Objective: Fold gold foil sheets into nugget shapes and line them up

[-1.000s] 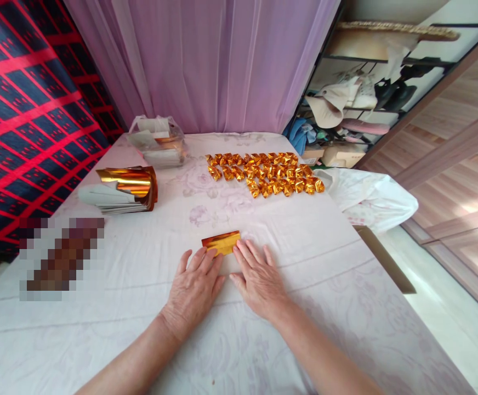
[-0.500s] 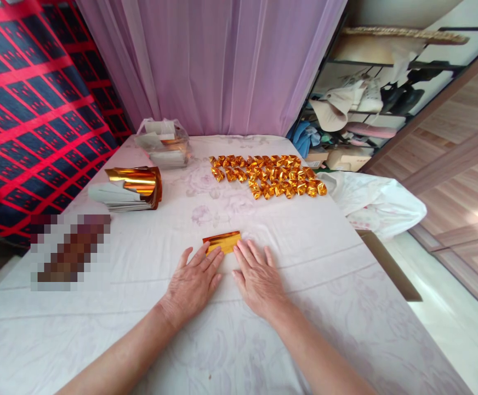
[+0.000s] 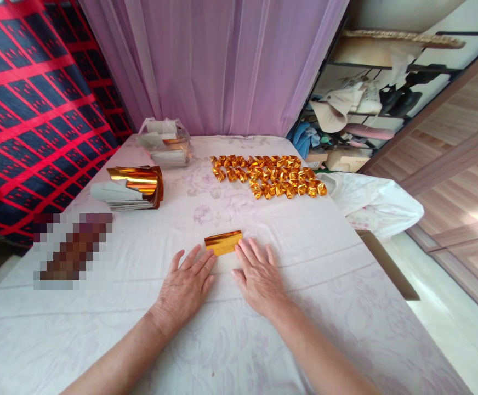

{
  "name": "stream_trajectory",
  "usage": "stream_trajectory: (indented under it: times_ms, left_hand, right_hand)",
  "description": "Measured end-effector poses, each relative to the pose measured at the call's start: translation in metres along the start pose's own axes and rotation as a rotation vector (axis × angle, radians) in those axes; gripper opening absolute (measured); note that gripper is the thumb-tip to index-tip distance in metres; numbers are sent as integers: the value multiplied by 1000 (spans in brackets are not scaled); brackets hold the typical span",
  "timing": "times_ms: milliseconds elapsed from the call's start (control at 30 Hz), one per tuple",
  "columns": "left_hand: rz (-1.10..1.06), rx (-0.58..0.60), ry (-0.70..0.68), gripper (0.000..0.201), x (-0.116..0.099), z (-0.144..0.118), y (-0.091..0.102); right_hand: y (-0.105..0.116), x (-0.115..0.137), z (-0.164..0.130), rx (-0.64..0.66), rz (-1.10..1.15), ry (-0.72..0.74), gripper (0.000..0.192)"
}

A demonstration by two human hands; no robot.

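Observation:
A small strip of gold foil paper (image 3: 224,243), looking folded along its far edge, lies on the cloth-covered table (image 3: 222,340). My left hand (image 3: 185,285) rests flat with its fingers apart, fingertips touching the strip's near left corner. Flat on the cloth too is my right hand (image 3: 260,278), its fingertips at the strip's right end. Neither hand grips anything. Farther back, several folded gold foil pieces (image 3: 267,173) stand in rows.
On the left sits a stack of gold foil sheets (image 3: 134,186), with a clear plastic bag (image 3: 165,144) of more papers behind it. A pixelated patch covers something at far left. Beyond the right edge are a white bag (image 3: 376,206) and a shelf (image 3: 370,109).
My left hand has slid back and left, uncovering more of the foil strip. My right hand has hardly moved.

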State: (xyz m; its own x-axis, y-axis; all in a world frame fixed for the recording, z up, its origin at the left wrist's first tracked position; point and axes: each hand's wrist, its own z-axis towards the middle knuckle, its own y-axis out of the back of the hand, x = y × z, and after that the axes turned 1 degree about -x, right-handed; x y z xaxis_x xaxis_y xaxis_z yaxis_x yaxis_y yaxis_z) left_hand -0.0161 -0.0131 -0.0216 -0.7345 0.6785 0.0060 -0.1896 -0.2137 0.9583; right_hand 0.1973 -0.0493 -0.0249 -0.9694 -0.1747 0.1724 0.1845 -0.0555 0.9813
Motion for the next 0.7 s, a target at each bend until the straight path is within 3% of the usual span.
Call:
stream_trajectory:
  times_ms: [233, 467, 567, 700]
  left_hand:
    - [-7, 0, 0, 42, -1, 1, 3]
    - [-41, -22, 9, 43, 0, 0, 0]
    - [-60, -54, 5, 40, 0, 0, -2]
    - [-90, -130, -7, 33, 2, 4, 0]
  right_hand:
    - [1, 4, 10, 73, 80, 224, 54]
    - [3, -13, 0, 53, 83, 44, 51]
    - [4, -22, -2, 15, 104, 31, 49]
    - [1, -32, 5, -149, 217, 39, 44]
